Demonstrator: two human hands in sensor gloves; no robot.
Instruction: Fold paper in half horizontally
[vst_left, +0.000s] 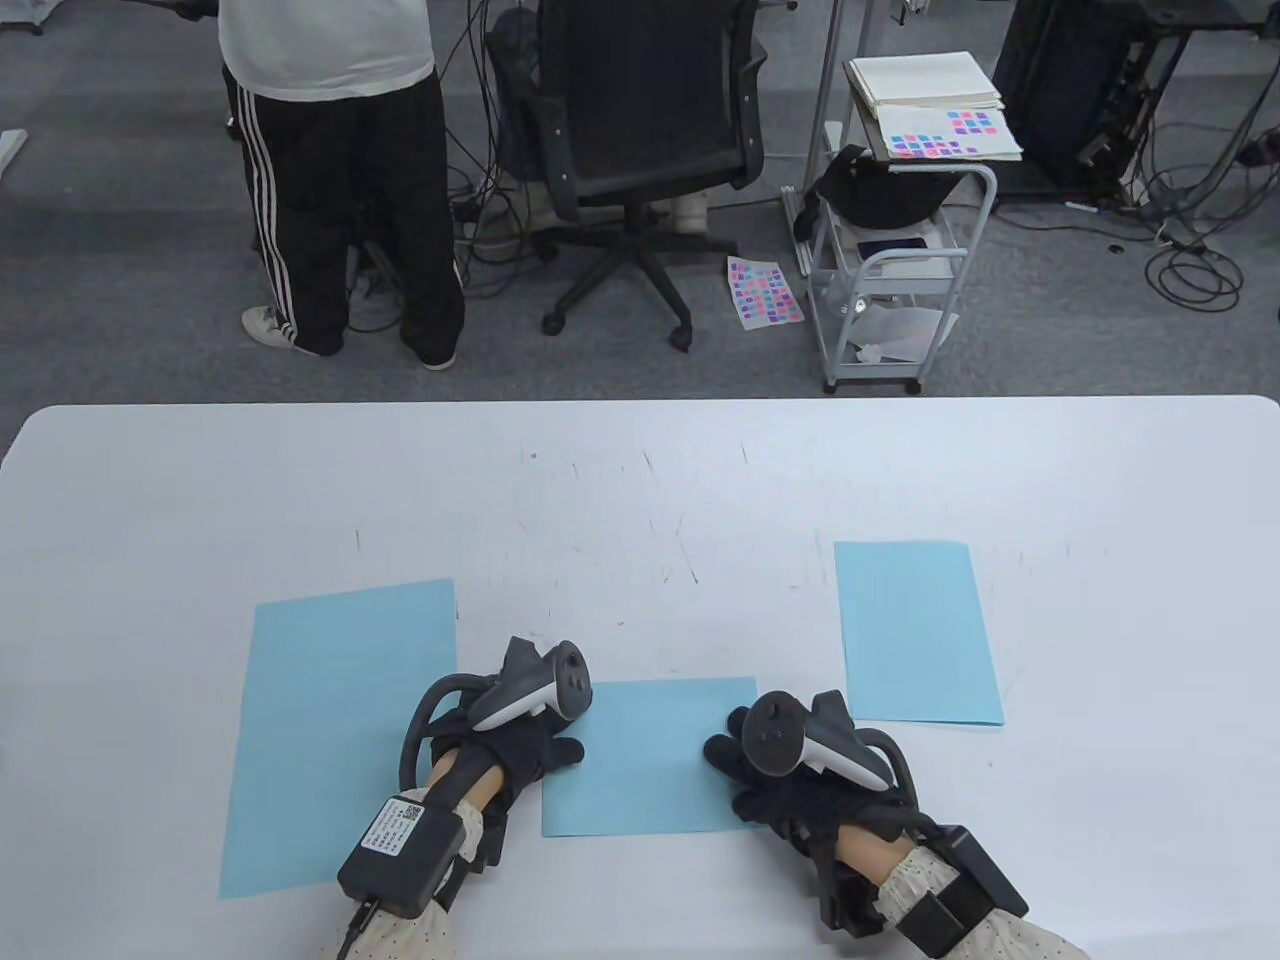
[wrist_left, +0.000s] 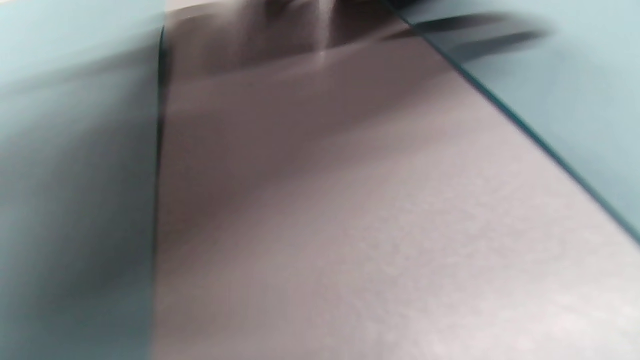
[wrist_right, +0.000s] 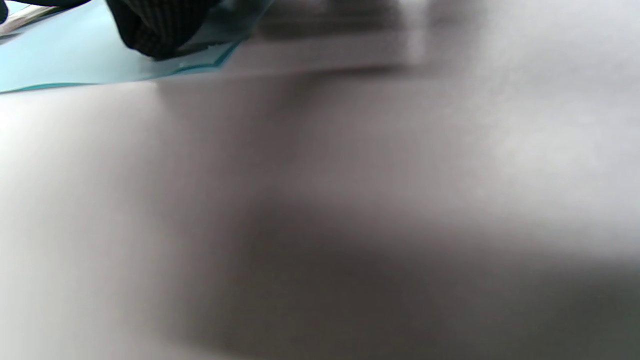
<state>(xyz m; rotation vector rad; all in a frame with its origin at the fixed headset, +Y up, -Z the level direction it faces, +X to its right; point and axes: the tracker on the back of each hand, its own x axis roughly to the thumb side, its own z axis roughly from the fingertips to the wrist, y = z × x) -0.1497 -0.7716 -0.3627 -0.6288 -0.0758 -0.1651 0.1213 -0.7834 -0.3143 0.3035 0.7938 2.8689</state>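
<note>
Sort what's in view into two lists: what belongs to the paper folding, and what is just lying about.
In the job:
- middle blue sheet, already folded by its look
- left hand on its left edge
- right hand on its right edge

Lying about:
- large blue sheet, left
- narrow blue sheet, right
- office chair
- trolley

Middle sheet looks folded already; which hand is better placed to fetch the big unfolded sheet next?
Left, probably. The left hand rests at the folded sheet's left edge, right beside the big sheet. The right hand is on the far side.
</note>
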